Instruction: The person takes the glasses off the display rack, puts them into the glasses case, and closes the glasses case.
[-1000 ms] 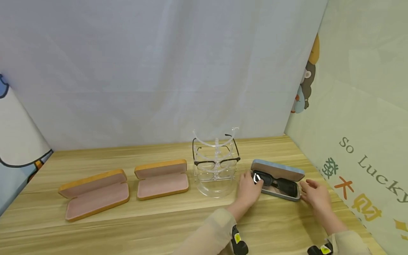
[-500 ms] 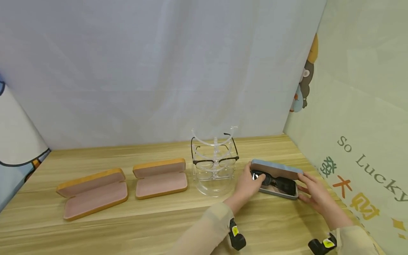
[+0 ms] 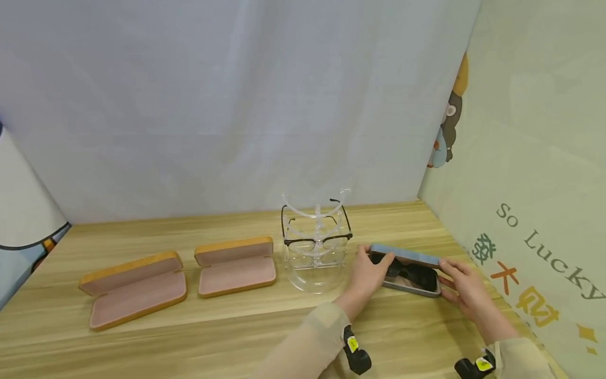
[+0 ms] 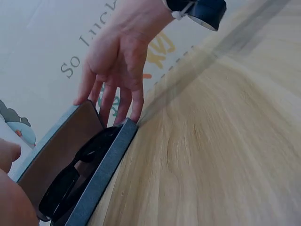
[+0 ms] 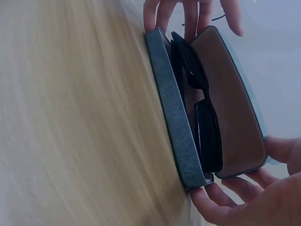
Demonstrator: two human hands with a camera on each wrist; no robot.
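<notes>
A blue-grey glasses case (image 3: 411,287) stands at the right of the table, its lid (image 3: 404,253) tilted partway down. Black sunglasses (image 3: 412,275) lie folded inside, partly covered by the lid in the head view. At the case's left end is my left hand (image 3: 366,273), fingers around that end and thumb near the lid. My right hand (image 3: 466,287) grips the other end, the thumb on the lid's corner and the fingers against the base. In the right wrist view, the sunglasses (image 5: 207,122) show between base and brown-lined lid.
Left of the case stands a clear display rack (image 3: 314,287) holding dark-framed eyeglasses (image 3: 318,242) and another pair below. Two orange cases with pink linings, one in the middle (image 3: 236,276) and one farther left (image 3: 137,300), stand open. A printed cloth (image 3: 530,210) borders the table's right side.
My right hand has moved onto the case's right end and its thumb onto the lid. The lid has tipped forward and down over the sunglasses. My left hand stays at the left end.
</notes>
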